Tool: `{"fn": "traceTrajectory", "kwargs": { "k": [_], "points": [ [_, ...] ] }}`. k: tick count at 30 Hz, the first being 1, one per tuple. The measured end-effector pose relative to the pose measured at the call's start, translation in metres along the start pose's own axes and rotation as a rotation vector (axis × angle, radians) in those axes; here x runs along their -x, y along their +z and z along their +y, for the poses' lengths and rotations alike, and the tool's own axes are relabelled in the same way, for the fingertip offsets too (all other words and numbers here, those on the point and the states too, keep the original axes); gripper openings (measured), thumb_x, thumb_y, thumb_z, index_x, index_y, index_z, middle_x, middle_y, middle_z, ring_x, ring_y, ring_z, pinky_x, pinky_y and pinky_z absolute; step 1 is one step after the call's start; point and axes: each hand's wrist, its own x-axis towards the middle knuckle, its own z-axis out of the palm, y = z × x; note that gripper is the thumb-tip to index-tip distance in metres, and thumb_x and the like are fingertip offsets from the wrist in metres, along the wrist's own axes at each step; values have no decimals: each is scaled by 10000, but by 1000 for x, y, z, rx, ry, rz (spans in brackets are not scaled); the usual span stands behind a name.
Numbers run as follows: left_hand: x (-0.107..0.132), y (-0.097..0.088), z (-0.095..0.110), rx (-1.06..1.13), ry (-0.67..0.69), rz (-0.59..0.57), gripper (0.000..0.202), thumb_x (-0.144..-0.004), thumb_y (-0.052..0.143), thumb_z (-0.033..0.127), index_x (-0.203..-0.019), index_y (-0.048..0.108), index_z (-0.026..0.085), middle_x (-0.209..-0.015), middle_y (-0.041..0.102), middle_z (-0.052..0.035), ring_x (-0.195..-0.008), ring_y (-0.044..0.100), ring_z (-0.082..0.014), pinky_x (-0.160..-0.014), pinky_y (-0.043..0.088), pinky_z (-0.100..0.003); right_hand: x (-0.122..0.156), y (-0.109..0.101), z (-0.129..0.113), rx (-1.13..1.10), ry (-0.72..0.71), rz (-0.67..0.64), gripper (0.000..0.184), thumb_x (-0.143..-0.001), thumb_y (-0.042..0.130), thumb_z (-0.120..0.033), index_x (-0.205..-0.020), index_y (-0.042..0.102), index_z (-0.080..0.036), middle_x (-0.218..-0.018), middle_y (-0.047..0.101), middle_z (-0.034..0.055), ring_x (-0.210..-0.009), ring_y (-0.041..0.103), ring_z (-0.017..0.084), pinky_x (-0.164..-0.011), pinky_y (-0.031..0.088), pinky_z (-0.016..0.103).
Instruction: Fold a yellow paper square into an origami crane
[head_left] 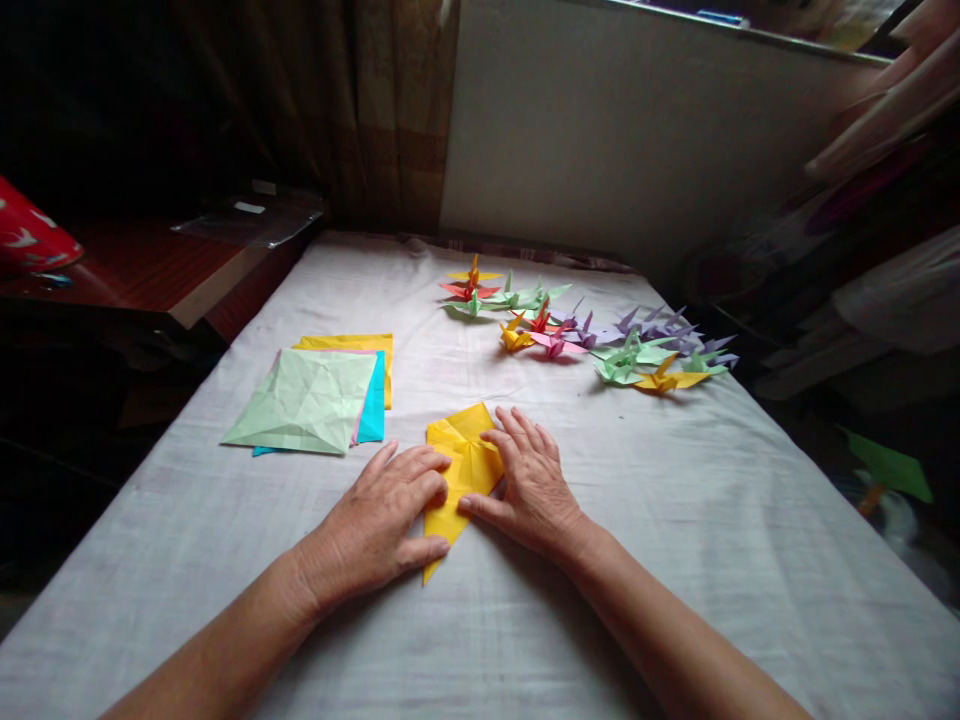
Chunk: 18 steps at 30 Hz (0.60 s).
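Observation:
A partly folded sheet of yellow origami paper lies on the cloth in front of me, creased, with a narrow point towards me. My left hand grips its left edge, fingers bent over the paper and thumb near the lower point. On the other side, my right hand holds the right edge between thumb and index finger, its other fingers resting beside the sheet. Left of the hands is a stack of square papers, with a creased pale green sheet on top and blue and yellow ones showing beneath.
Several folded paper cranes in green, purple, pink, red and yellow stand at the back right, among them a yellow crane. A white cloth covers the surface. At left is a dark wooden table with a clear plastic bag.

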Motion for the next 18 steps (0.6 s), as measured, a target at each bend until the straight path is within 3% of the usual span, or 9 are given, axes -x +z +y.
{"fn": "traceTrajectory", "kwargs": {
  "k": [5,8,12,15,18],
  "points": [
    [0,0,0,4,-12,0,230,-782,712,316,-949,575,236,-1374,571,-77,-1334,460,-257,-1184,188,-521,-3,3,33,104,205,95,474,-817,655,-523,-1156,586,-198,-1417,506,200,-1357,397,399,-1036,331,629],
    [0,1,-1,-4,-13,3,234,-781,720,334,-941,577,241,-1375,571,-70,-1326,466,-258,-1177,195,-521,-4,2,42,138,218,202,351,-861,615,-416,-1138,589,-202,-1358,561,183,-1308,458,385,-1008,379,609],
    [0,2,-2,-18,1,34,235,-784,722,348,-944,586,243,-1370,574,-64,-1303,483,-260,-1163,214,-517,2,-7,22,20,46,280,187,-922,497,-248,-1073,601,-211,-1182,675,121,-1114,617,274,-940,484,445],
    [-3,2,1,-20,17,69,264,-765,743,389,-924,595,239,-1321,600,-63,-1255,511,-269,-1135,264,-508,11,-14,-5,-100,21,202,164,-930,478,-221,-1051,589,-217,-964,713,64,-791,685,185,-724,544,308],
    [-6,2,3,-41,45,140,318,-743,761,453,-894,591,231,-1247,631,-68,-1181,543,-274,-1065,358,-475,18,-17,-25,-109,12,115,218,-899,514,-235,-1106,575,-207,-1061,697,87,-823,696,191,-696,559,299]
  ]
}}
